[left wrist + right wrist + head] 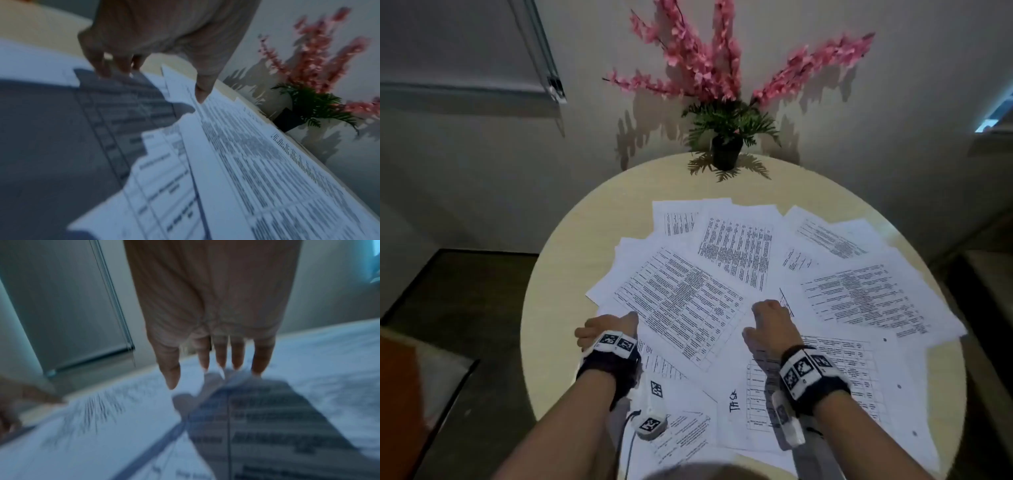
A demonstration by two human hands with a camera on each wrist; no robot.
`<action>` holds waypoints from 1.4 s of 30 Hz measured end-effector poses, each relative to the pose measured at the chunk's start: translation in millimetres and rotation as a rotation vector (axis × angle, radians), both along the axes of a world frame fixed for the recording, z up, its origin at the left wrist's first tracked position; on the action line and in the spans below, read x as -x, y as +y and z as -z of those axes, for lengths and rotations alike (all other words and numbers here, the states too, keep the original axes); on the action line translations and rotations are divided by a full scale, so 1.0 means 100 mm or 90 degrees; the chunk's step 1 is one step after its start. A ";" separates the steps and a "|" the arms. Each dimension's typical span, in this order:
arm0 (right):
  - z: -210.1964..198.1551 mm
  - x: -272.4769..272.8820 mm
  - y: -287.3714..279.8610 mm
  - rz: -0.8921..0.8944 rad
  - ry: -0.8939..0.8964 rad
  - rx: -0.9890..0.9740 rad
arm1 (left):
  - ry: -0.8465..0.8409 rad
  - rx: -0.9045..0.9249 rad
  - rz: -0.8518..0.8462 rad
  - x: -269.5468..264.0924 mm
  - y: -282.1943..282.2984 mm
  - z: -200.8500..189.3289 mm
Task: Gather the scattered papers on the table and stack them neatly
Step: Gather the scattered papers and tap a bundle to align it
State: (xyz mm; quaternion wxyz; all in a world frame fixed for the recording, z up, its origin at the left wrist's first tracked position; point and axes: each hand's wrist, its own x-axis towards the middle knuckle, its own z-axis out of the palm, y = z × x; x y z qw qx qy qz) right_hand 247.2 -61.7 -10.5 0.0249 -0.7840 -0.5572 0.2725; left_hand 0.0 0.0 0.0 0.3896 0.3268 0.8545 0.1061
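Several printed sheets lie overlapping across the round beige table (558,308). The largest, a tilted table sheet (681,301), sits in the middle. My left hand (613,323) is at its near left edge; in the left wrist view the thumb (202,92) lies on top of the table sheet (257,162) and the fingers (109,68) reach down beside its raised edge, pinching it. My right hand (767,315) stands at the sheet's right corner, with straight fingers (236,363) touching the papers and the thumb clear of them. The wrist views are blurred.
A black pot of pink flowers and green fronds (726,150) stands at the table's far edge against the wall. More sheets (859,294) fan out to the right rim, and one with black handwriting (732,401) lies near me. Bare tabletop shows on the left.
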 end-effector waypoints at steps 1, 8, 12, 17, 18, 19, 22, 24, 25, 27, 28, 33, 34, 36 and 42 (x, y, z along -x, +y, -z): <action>0.02 0.04 0.06 0.009 -0.008 0.020 | -0.002 -0.006 -0.043 -0.05 -0.03 -0.02; 0.10 0.19 0.36 -0.008 -0.101 0.135 | -0.212 -0.111 -0.120 -0.28 0.29 0.17; 0.09 0.16 0.49 0.061 -0.125 0.125 | -0.083 -0.059 -0.166 -0.39 0.24 0.06; -0.02 0.22 0.70 0.123 -0.116 0.156 | -0.005 -0.061 -0.098 -0.39 0.10 0.19; -0.04 0.25 0.73 0.093 -0.089 0.164 | -0.002 -0.074 -0.082 -0.39 0.09 0.23; -0.07 0.29 0.74 0.065 -0.028 0.158 | -0.003 -0.085 -0.074 -0.38 0.07 0.25; -0.20 0.39 0.69 0.090 0.237 0.040 | -0.016 -0.114 -0.046 -0.31 0.06 0.30; -0.32 0.34 0.64 0.211 0.329 -0.084 | 0.006 -0.113 -0.009 -0.23 0.08 0.29; -0.35 0.27 0.61 0.280 0.345 -0.140 | 0.035 -0.109 0.001 -0.17 0.10 0.28; -0.33 0.08 0.55 0.408 0.309 -0.189 | 0.110 -0.089 0.001 -0.05 0.11 0.27; -0.26 -0.02 0.52 0.468 0.283 -0.184 | 0.136 -0.075 0.003 -0.01 0.11 0.27; 0.02 -0.05 0.40 0.560 0.123 -0.028 | 0.162 -0.020 0.068 0.02 0.13 0.19; 0.02 0.00 0.42 0.553 0.114 -0.012 | 0.157 -0.012 0.083 0.01 0.14 0.18; 0.00 0.09 0.47 0.553 0.185 -0.008 | 0.144 -0.040 0.117 -0.02 0.17 0.20; -0.04 0.21 0.59 0.510 0.412 -0.022 | -0.040 -0.266 0.153 -0.06 0.14 0.16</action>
